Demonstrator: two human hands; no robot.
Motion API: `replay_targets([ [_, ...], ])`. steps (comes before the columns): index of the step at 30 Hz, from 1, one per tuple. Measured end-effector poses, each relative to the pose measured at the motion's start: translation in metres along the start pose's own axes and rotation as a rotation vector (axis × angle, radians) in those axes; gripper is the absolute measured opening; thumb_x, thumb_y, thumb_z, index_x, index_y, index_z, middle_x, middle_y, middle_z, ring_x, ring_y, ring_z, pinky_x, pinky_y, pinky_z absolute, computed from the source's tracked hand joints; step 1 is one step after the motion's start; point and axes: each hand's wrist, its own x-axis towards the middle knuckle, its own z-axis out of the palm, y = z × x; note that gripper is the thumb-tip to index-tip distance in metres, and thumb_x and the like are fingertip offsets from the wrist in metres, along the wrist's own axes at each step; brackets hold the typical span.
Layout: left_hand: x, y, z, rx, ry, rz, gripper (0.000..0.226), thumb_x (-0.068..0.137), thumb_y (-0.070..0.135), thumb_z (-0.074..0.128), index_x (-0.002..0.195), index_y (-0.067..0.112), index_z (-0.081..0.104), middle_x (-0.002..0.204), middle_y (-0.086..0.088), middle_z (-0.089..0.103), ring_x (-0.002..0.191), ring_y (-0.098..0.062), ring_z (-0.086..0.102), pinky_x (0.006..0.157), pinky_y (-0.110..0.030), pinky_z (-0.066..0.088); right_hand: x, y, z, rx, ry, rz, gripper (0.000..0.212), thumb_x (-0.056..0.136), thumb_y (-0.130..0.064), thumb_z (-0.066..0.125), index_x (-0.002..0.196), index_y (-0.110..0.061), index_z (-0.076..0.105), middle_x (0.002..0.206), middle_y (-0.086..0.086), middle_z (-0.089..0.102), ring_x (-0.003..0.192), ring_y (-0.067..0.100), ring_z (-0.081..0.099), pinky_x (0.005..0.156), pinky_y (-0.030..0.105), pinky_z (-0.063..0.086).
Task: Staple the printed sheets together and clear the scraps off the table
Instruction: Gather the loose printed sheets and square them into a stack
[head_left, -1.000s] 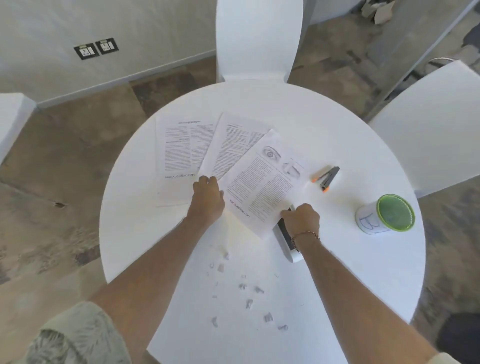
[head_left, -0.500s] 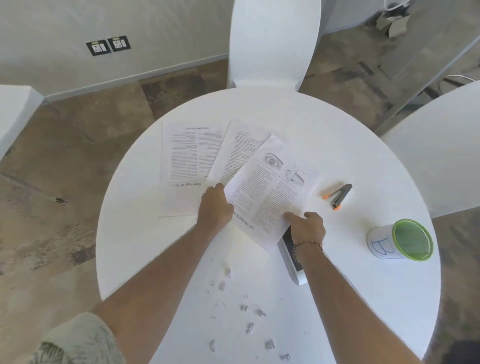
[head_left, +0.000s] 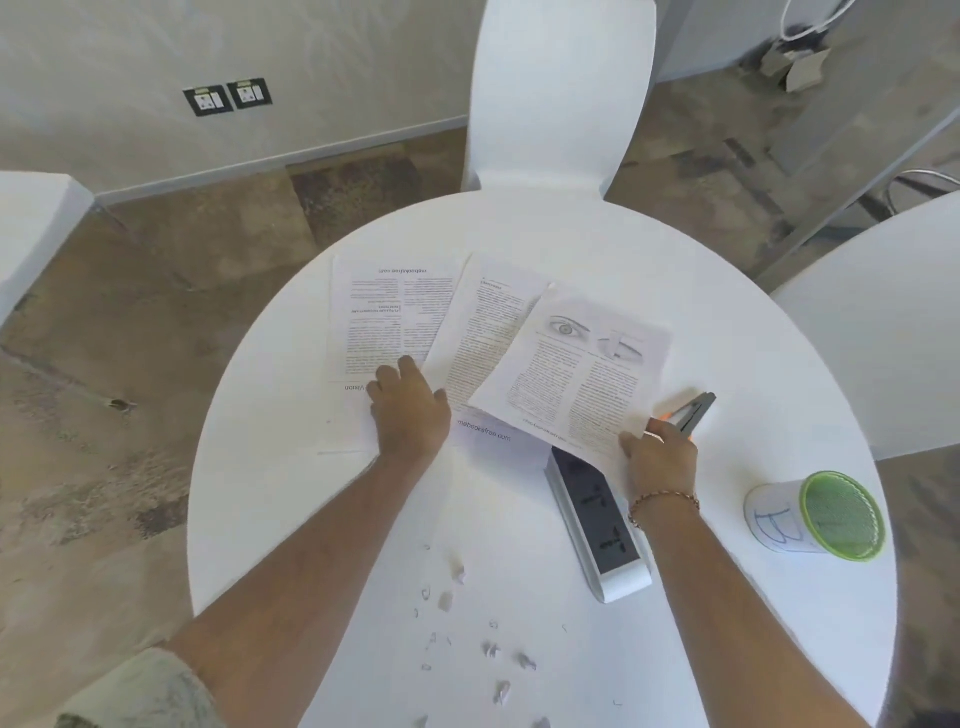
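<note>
Three printed sheets lie fanned on the round white table (head_left: 571, 234): a left sheet (head_left: 395, 312), a middle sheet (head_left: 483, 338), and a right sheet with an eye picture (head_left: 576, 374). My left hand (head_left: 410, 410) rests flat on the lower edges of the left and middle sheets, fingers spread. My right hand (head_left: 660, 457) pinches the eye sheet's near right corner, which is raised off the table. A grey and orange stapler (head_left: 696, 413) lies just beyond that hand, partly hidden by the paper. Several small paper scraps (head_left: 467, 623) are scattered near the front edge.
A white and black power strip (head_left: 597, 525) lies between my forearms, its far end under the eye sheet. A green mesh cup (head_left: 821, 514) with a white label stands at the right. White chairs stand at the far side (head_left: 561, 93) and the right (head_left: 883, 322).
My right hand has closed on the eye sheet's corner and drawn it rightward and up, uncovering more of the power strip. My left hand has slid left onto the other sheets.
</note>
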Motion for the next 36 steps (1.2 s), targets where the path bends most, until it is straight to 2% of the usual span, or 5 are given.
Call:
replay_targets([
  [12, 0.023, -0.013, 0.003, -0.286, -0.065, -0.145, 0.042, 0.084, -0.010, 0.063, 0.122, -0.001, 0.051, 0.113, -0.023, 0.066, 0.107, -0.039, 0.064, 0.072, -0.039, 0.050, 0.005, -0.004, -0.013, 0.403, -0.089, 0.094, 0.025, 0.091, 0.000, 0.064, 0.107, -0.018, 0.071, 0.092, -0.005, 0.073, 0.092, 0.017, 0.069, 0.098, 0.040, 0.055],
  [20, 0.008, -0.030, -0.007, -0.612, -0.180, -0.128, 0.048, 0.080, -0.012, 0.055, 0.112, 0.025, 0.059, 0.100, -0.002, 0.065, 0.085, -0.021, 0.060, 0.059, -0.026, 0.046, 0.010, 0.001, -0.018, 0.662, -0.177, 0.188, 0.028, 0.091, 0.004, 0.062, 0.114, -0.008, 0.072, 0.094, -0.001, 0.078, 0.096, 0.022, 0.069, 0.067, 0.027, 0.060],
  [27, -0.017, -0.053, -0.008, -0.723, -0.325, -0.211, 0.038, 0.080, -0.015, 0.057, 0.095, 0.013, 0.078, 0.095, 0.000, 0.068, 0.082, -0.016, 0.059, 0.070, -0.025, 0.044, -0.009, 0.000, 0.000, 0.268, -0.203, -0.058, 0.025, 0.090, 0.006, 0.061, 0.104, -0.014, 0.069, 0.079, 0.000, 0.073, 0.071, 0.012, 0.069, 0.074, 0.026, 0.058],
  [30, -0.025, -0.059, -0.006, -0.860, -0.272, -0.331, 0.011, 0.083, 0.013, 0.073, 0.086, 0.006, 0.081, 0.093, -0.004, 0.076, 0.090, -0.025, 0.065, 0.079, -0.035, 0.048, -0.018, 0.002, 0.016, -0.026, -0.218, -0.157, 0.027, 0.090, 0.002, 0.059, 0.108, -0.015, 0.068, 0.092, 0.010, 0.074, 0.081, 0.022, 0.067, 0.079, 0.032, 0.054],
  [36, -0.036, -0.054, -0.004, -0.841, -0.265, -0.316, 0.036, 0.067, 0.047, 0.090, 0.077, 0.021, 0.066, 0.081, 0.007, 0.067, 0.079, -0.017, 0.061, 0.073, -0.030, 0.044, -0.036, 0.011, 0.041, -0.318, -0.155, -0.184, 0.019, 0.086, -0.007, 0.063, 0.104, -0.010, 0.068, 0.074, -0.007, 0.062, 0.077, 0.020, 0.056, 0.057, 0.023, 0.039],
])
